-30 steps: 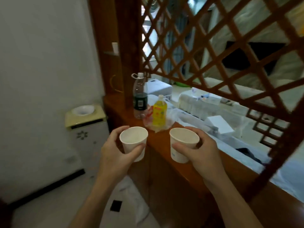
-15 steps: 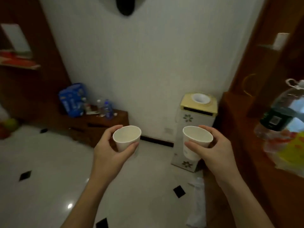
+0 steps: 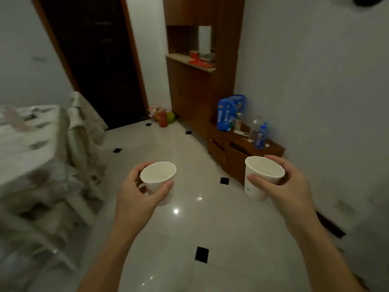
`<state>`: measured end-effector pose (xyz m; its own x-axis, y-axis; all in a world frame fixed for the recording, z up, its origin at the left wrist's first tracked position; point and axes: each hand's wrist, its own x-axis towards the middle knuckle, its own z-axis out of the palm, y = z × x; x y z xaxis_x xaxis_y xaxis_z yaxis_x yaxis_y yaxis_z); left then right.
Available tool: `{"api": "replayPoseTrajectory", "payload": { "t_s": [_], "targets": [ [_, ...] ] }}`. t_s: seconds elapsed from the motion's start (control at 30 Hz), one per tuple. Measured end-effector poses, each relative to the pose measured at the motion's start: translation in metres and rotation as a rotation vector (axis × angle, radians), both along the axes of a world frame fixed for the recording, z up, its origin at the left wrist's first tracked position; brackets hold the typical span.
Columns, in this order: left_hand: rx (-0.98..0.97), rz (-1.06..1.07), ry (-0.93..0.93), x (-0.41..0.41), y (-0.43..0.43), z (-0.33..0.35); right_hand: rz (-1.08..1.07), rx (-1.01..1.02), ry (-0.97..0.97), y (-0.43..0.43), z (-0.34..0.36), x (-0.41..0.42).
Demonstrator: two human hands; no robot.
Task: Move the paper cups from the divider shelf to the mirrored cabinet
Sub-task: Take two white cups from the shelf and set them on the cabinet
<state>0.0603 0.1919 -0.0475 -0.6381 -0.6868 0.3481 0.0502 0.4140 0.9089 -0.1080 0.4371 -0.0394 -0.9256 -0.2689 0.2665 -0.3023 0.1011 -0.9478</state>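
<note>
My left hand (image 3: 136, 193) grips a white paper cup (image 3: 158, 175), upright and empty, over the tiled floor. My right hand (image 3: 283, 186) grips a second white paper cup (image 3: 263, 172), also upright, thumb on its near side. The tall wooden cabinet (image 3: 200, 89) with a mirror panel (image 3: 204, 39) in its open niche stands across the room, ahead and slightly right. Red items lie on its niche shelf (image 3: 189, 60). The divider shelf is out of view.
A low wooden cabinet (image 3: 237, 152) along the right wall carries bottles (image 3: 260, 133) and a blue package (image 3: 228, 113). A cloth-covered table and chairs (image 3: 42, 157) fill the left. A dark door (image 3: 94, 60) is far left. Glossy floor (image 3: 189, 218) lies between.
The view has swung left from the divider shelf, past the white wall and small yellow-topped stand, to face the mirrored cabinet. Both hands keep holding their cups.
</note>
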Motion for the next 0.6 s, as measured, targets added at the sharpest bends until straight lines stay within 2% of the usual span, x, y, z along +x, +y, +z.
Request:
{"api": "replayPoseTrajectory", "payload": {
  "t_s": [0.23, 0.6],
  "targets": [
    [0.016, 0.126, -0.009, 0.009, -0.097, -0.01, 0.158, 0.012, 0.005, -0.119, -0.012, -0.022],
    [-0.002, 0.157, -0.009, -0.055, -0.288, -0.008, 0.174, 0.014, 0.063, -0.309, -0.005, -0.106]
  ]
}}
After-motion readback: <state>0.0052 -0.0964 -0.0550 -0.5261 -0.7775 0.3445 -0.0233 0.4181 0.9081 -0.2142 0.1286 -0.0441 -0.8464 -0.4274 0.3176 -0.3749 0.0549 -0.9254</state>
